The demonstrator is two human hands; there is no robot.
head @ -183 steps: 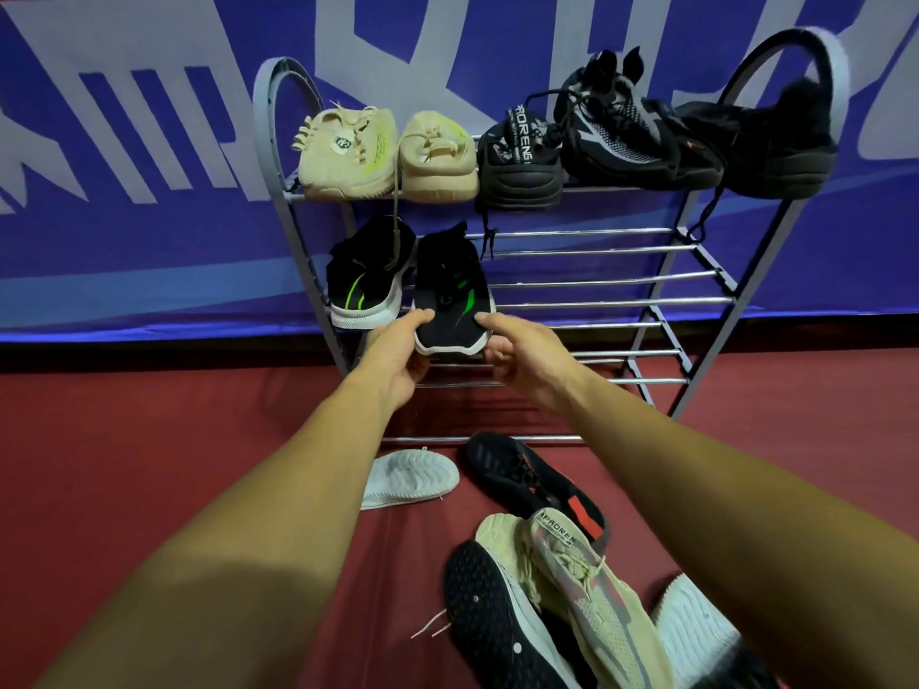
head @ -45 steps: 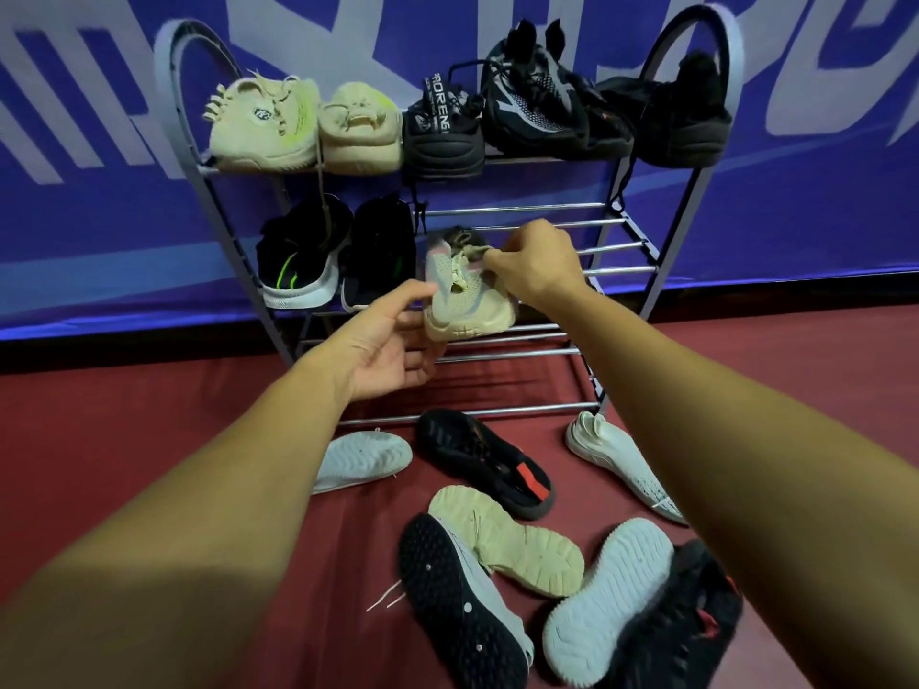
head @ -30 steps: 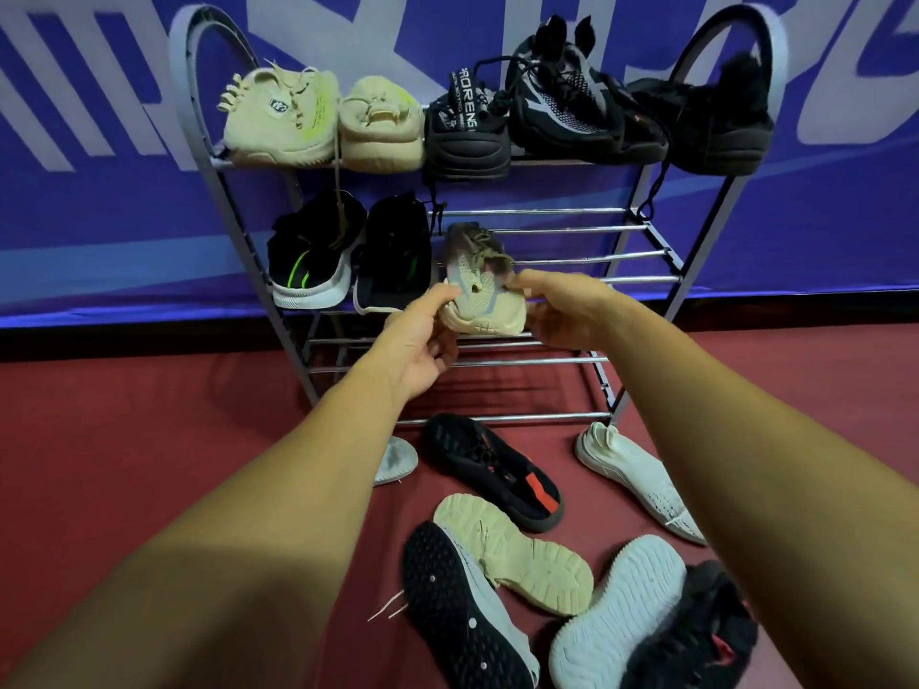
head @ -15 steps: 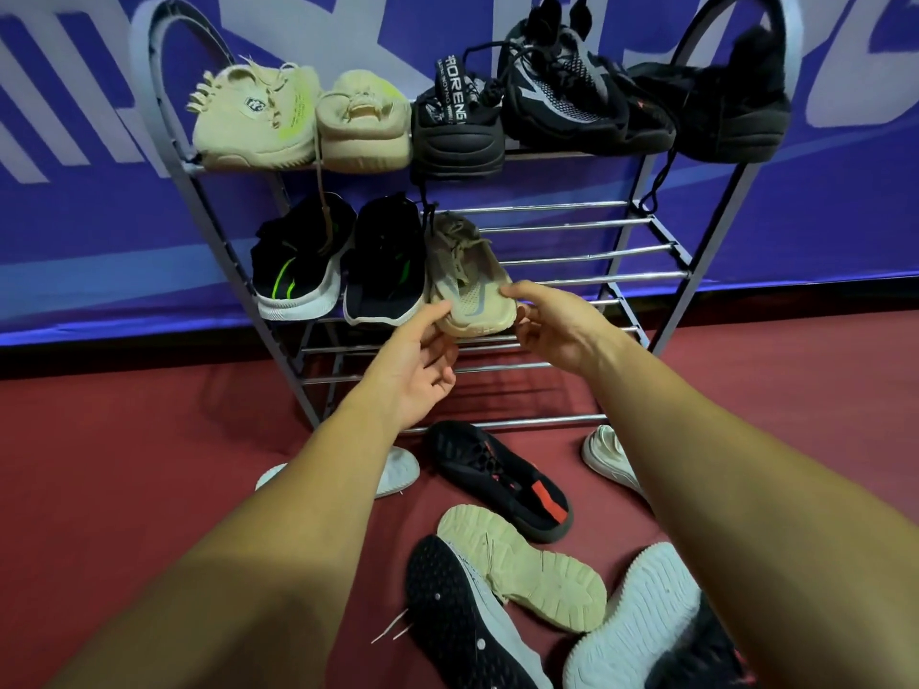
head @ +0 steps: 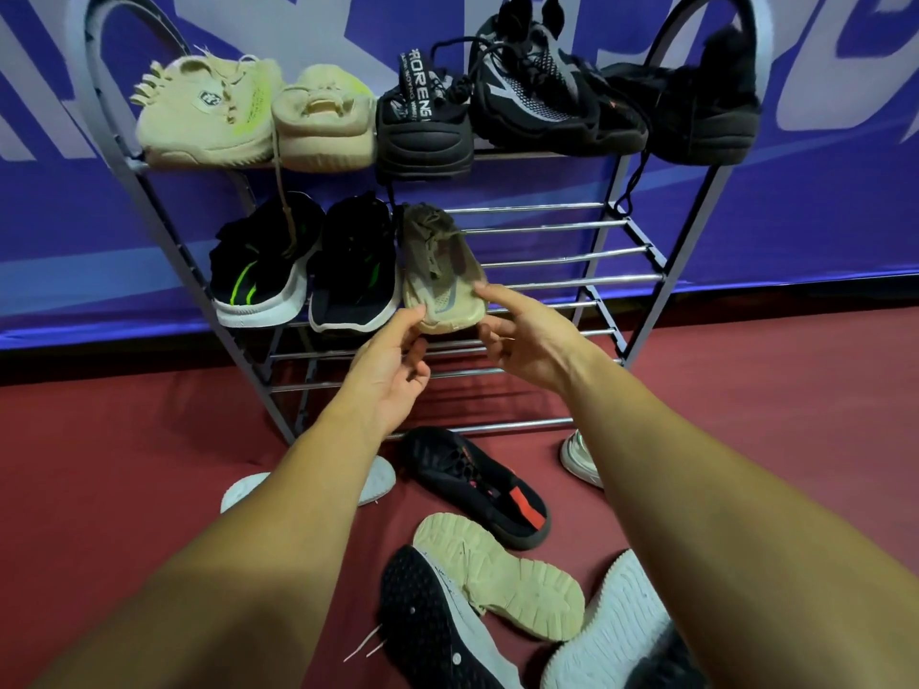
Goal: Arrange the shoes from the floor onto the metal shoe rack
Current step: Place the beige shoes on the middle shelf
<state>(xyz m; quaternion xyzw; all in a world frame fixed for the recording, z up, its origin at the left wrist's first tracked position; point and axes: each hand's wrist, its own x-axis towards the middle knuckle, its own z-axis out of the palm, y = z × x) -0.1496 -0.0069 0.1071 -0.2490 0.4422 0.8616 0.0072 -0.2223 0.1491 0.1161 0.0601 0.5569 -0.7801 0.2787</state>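
The step in hand looks like the final seating of the tan knit shoe (head: 442, 276) on the middle tier of the metal shoe rack (head: 572, 279). The left hand (head: 393, 370) sits just below the toe, fingers loosely curled and holding nothing, one fingertip touching the rubbery toe edge. The right hand (head: 527, 340) is at the toe's right side, index finger straight against the soft mesh, gripping nothing. Beyond it run bare, shiny round rods. Just left of the tan shoe stands a black knit shoe with a green stripe (head: 355, 271). The next move probably calls for reaching beneath the wrists, where a black shoe with a red patch (head: 477, 484) and 1 upturned tan lugged sole (head: 502, 574) lie on the red floor (head: 124, 464).
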